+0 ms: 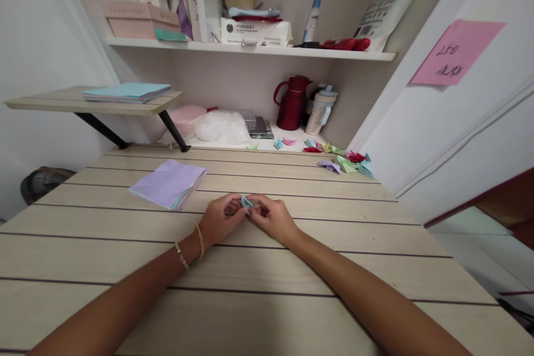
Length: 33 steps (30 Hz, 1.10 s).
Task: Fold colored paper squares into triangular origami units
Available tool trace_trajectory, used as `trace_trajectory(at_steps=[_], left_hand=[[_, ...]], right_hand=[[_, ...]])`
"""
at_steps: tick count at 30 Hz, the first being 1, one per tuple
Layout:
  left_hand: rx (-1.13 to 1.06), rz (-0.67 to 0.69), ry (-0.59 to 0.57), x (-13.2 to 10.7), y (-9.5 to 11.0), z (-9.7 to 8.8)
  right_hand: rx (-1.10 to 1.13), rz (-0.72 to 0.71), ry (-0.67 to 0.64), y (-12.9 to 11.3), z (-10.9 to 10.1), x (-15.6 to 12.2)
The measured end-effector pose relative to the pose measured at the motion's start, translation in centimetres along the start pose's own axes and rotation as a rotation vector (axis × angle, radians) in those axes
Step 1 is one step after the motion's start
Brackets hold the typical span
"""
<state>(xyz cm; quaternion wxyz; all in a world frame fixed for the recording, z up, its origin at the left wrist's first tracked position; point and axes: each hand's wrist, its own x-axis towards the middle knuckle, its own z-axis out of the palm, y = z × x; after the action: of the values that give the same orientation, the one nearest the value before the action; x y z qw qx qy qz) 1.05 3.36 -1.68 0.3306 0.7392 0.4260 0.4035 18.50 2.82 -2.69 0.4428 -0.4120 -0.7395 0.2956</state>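
A small folded piece of light blue paper point(246, 203) is held between my two hands over the middle of the table. My left hand point(223, 217) pinches its left side with thumb and fingers. On the other side, my right hand point(273, 218) grips it the same way, so both sets of fingertips nearly meet. Part of the paper is hidden behind the fingers. To the left of my hands lies a stack of square paper sheets point(167, 182) with a purple one on top.
Several folded paper pieces point(346, 164) in mixed colours are heaped at the table's back right. A raised wooden shelf point(50, 101) carries a stack of blue paper point(127, 92). Behind the table stand a dark red jug point(293, 104), a pale tumbler point(321, 111) and a white plastic bag point(222, 127).
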Motion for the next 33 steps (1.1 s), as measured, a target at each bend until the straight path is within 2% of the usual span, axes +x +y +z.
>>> trace_trajectory(at_steps=[3,9,12,20,24,26,30,33], left_hand=[[0.02,0.004,-0.006,0.0,0.1,0.0],[-0.192,-0.036,0.029,0.0,-0.3,0.1],[-0.244,-0.05,0.013,0.1,-0.6,0.1],[-0.268,-0.051,0.036,0.1,-1.0,0.1],[-0.296,-0.087,0.101,0.3,-1.1,0.2],[-0.302,-0.096,0.094,0.3,-1.1,0.2],[-0.208,-0.061,0.031,0.3,-1.0,0.2],[-0.09,-0.012,0.039,0.2,-0.7,0.0]], right_hand=[[0.047,0.043,0.022,0.0,0.0,0.1],[0.458,0.196,0.039,0.8,-0.2,0.8],[0.548,0.221,0.068,1.0,-0.5,1.0],[0.579,0.28,0.047,1.0,-0.5,0.9],[0.585,0.277,-0.024,1.1,-0.3,0.9],[0.567,0.254,-0.051,1.2,-0.3,0.9],[0.489,0.226,-0.036,1.2,-0.4,0.9],[0.392,0.218,-0.016,1.0,-0.4,0.9]])
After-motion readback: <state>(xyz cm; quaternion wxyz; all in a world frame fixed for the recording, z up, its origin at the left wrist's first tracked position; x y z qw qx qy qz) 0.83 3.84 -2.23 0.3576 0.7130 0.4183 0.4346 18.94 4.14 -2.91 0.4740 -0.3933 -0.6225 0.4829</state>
